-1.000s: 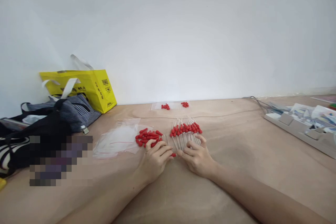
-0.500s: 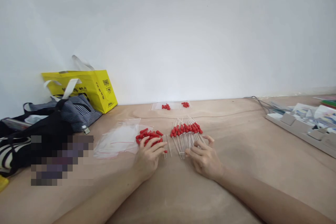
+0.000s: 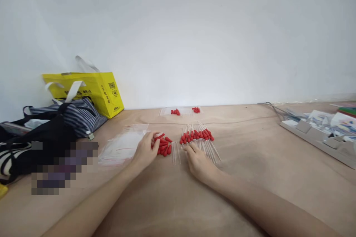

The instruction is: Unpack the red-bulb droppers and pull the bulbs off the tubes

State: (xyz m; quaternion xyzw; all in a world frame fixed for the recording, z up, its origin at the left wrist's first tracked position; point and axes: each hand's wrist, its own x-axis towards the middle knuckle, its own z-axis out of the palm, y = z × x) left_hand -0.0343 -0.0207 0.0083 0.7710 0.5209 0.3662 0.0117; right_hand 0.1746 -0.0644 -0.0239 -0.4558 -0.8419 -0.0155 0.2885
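Observation:
My left hand [image 3: 146,150] is curled over the left side of a pile of red rubber bulbs [image 3: 164,149], with a bulb between its thumb and fingers. To the right, my right hand [image 3: 200,161] lies low over a row of thin clear tubes [image 3: 211,152] capped with red bulbs [image 3: 196,135]. Its fingers are pressed together at the row's lower left, and what their tips pinch is hidden. Between the hands, a few bare clear tubes [image 3: 175,153] lie side by side on the table.
Clear zip bags [image 3: 122,148] are stacked left of the pile. Farther back, a bag with small red bulbs [image 3: 175,112] lies near the wall. A yellow bag [image 3: 111,98], a striped bag [image 3: 80,116] and a black bag [image 3: 52,144] stand left; a white power strip [image 3: 314,139] is right.
My left hand has moved left and slightly up, from the front of the bulb pile to its left side. My right hand has shifted left along the capped tubes, its fingers now drawn together.

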